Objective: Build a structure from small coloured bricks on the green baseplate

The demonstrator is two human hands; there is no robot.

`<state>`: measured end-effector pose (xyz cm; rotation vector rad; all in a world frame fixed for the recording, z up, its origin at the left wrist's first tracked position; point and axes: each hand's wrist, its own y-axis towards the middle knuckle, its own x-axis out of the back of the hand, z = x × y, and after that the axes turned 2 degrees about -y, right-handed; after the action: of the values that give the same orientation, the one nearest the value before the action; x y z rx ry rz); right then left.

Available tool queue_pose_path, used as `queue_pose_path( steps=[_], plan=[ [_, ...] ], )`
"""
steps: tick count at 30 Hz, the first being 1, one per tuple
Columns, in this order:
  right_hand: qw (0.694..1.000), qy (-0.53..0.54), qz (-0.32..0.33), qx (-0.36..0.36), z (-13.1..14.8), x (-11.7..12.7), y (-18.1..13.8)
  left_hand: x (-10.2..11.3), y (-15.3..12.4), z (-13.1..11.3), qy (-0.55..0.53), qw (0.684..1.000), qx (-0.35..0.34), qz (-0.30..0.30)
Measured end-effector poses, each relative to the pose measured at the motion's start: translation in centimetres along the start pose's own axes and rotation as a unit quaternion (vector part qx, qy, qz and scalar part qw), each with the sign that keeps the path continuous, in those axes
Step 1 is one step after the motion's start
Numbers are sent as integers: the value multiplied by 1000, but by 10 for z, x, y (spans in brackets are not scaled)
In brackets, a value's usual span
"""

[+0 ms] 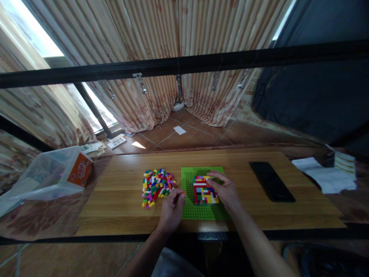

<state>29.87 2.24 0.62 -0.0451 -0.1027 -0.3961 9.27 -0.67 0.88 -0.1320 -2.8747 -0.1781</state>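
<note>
A green baseplate [190, 209] lies on the wooden table [121, 200] in front of me. A patch of small coloured bricks [203, 190] is built on it. My right hand [226, 190] rests on the patch's right edge, fingers pinched over its top. My left hand [173, 206] hovers at the plate's left edge, fingers closed on a small orange brick [183, 193]. A loose pile of coloured bricks [156, 184] lies just left of the plate.
A black phone [271, 181] lies on the table at the right. A clear plastic bag with an orange box [81, 169] sits off the table's left end. White papers [327, 175] lie at the far right. A black bar [184, 63] crosses overhead.
</note>
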Motion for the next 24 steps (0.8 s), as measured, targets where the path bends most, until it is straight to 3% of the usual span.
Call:
queue_pose_path(
  steps=[3, 5, 11, 20, 22, 24],
  plan=[
    [995, 52, 38, -78, 6, -1, -2, 0, 0, 0, -2, 1000, 3, 3],
    [993, 65, 40, -88, 9, -2, -4, 0, -1, 1, -1, 1000, 3, 9],
    [997, 62, 8, -53, 13, -4, -3, 0, -1, -2, 4, 1000, -8, 16],
    [997, 44, 43, -52, 3, 0, 0, -1, 0, -4, -1, 1000, -14, 2],
    [999, 8, 40, -30, 4, 4, -3, -2, 0, -2, -7, 1000, -19, 3],
    [996, -76, 12, 41, 9, 7, -9, -2, -1, -2, -13, 1000, -20, -1]
  ],
)
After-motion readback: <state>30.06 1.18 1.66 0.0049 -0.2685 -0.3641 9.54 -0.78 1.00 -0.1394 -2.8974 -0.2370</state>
